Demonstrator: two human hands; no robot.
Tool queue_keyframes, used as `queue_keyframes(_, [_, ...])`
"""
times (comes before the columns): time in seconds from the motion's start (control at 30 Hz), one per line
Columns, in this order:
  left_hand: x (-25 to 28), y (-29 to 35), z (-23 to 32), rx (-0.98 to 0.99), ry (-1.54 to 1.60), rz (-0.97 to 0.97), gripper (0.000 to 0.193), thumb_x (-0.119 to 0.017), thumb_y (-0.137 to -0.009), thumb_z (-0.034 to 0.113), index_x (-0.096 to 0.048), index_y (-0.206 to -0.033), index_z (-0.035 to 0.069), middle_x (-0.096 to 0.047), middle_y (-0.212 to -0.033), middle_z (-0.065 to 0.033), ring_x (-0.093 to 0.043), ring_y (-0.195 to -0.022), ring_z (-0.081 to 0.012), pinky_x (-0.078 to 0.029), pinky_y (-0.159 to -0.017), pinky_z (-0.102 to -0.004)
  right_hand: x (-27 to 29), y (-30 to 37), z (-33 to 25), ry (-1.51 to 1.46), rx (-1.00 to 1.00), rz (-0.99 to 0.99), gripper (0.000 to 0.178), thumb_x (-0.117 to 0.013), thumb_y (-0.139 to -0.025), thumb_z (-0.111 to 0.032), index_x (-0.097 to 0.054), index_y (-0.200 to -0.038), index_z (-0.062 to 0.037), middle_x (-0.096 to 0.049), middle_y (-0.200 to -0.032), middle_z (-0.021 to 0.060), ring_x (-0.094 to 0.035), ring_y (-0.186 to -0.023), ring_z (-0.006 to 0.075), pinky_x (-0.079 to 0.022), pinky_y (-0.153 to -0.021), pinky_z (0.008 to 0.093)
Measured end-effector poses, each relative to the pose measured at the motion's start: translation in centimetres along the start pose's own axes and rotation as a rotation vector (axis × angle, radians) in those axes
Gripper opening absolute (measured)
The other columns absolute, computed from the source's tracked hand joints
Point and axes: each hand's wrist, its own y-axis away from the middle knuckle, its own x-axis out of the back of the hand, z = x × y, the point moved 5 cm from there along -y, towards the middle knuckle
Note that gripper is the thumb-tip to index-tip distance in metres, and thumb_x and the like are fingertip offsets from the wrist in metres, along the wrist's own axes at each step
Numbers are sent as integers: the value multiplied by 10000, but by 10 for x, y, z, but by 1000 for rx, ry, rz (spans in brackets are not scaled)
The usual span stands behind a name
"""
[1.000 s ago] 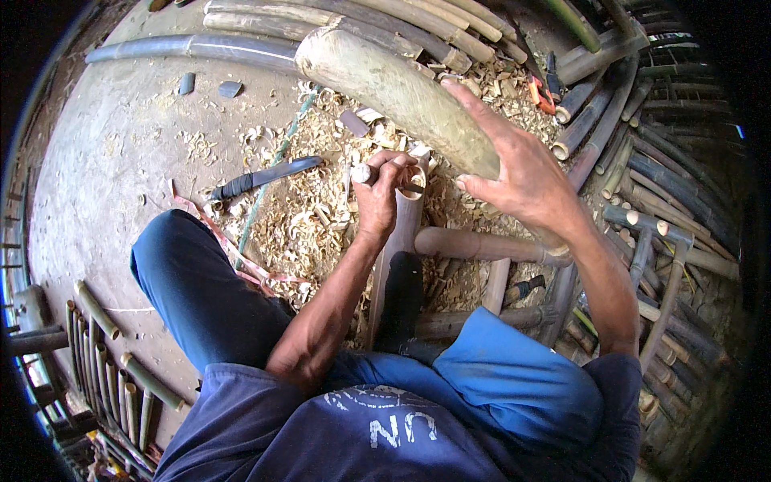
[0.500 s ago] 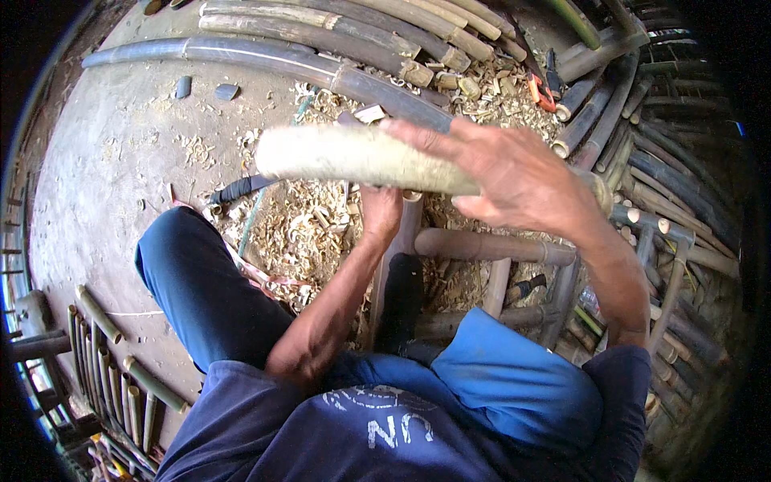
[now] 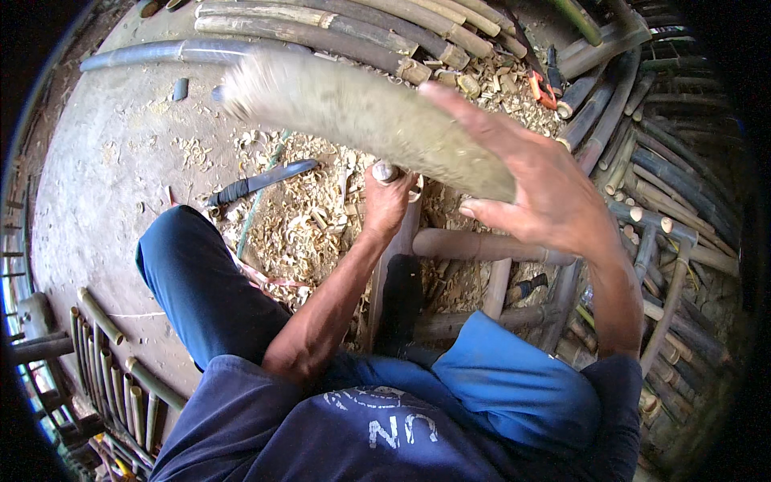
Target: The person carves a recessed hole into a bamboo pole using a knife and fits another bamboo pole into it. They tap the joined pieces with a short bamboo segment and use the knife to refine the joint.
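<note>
In my right hand (image 3: 538, 177) is a thick, pale wooden club (image 3: 361, 112), blurred by motion. Its far end points up and to the left, over the floor, while my thumb and forefinger lie along its near end. Below it, my left hand (image 3: 387, 205) is closed in a fist around an upright rod with a whitish round end (image 3: 385, 171); the rest of the rod is hidden. That fist is against the top of a bamboo post (image 3: 409, 221) of a frame between my legs. A bamboo crosspiece (image 3: 490, 245) runs right from the post.
A knife with a dark wrapped handle (image 3: 265, 180) lies left of my left hand on curled shavings (image 3: 297, 229). Long bamboo poles (image 3: 321, 40) lie across the back. An orange-handled tool (image 3: 542, 90) rests at the back right, and stacked bamboo (image 3: 683, 193) fills the right side.
The club has swung upward, its far end rising most, uncovering the rod's round end and the knife's blade. My left hand has stayed in nearly the same place.
</note>
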Motion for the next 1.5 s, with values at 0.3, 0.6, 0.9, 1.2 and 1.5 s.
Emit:
queue_keyframes(0.3, [-5,-24,23,-118,4,169,243,-579,-975,98,-596,-1179,-33,-698,-1099,-119,-678,-954,-183,-555,-814,-330,-22,4,25,133,-151,-124,1052,-784,-717,-98,-248,-1576,-384,-621,-1321,176,-681,-1052,388,-578,-923,466])
queue_keyframes(0.6, [-2,-37,19,90,475,210,165,-653,-917,41,-644,-753,51,-642,-783,-25,-538,-691,-88,-428,-629,-271,5,11,8,-98,-40,211,1094,-780,-690,12,-250,-1589,-318,-391,-1592,84,-496,-1372,335,-443,-1142,460])
queue_keyframes(0.9, [-29,-25,26,76,265,52,343,-683,-932,91,-612,-1248,-21,-703,-1141,-100,-655,-1011,-178,-526,-887,-329,-29,10,26,203,-173,-10,1071,-780,-740,-80,-205,-1596,-366,-618,-1075,143,-670,-804,300,-618,-813,466])
queue_keyframes(1.2, [-51,-13,28,-179,-76,-8,301,-621,-923,48,-638,-1215,-22,-730,-1083,-105,-681,-933,-144,-540,-831,-300,-41,24,36,64,-426,-105,1095,-779,-707,-45,-203,-1599,-316,-503,-1483,185,-673,-1098,387,-577,-957,479])
queue_keyframes(1.5, [-5,-4,22,42,84,36,188,-651,-940,199,-747,-971,40,-680,-778,-35,-601,-700,-114,-504,-646,-282,-31,36,46,-144,-127,239,1037,-749,-756,-136,-186,-1605,-333,-563,-1350,287,-680,-1038,442,-553,-989,477])
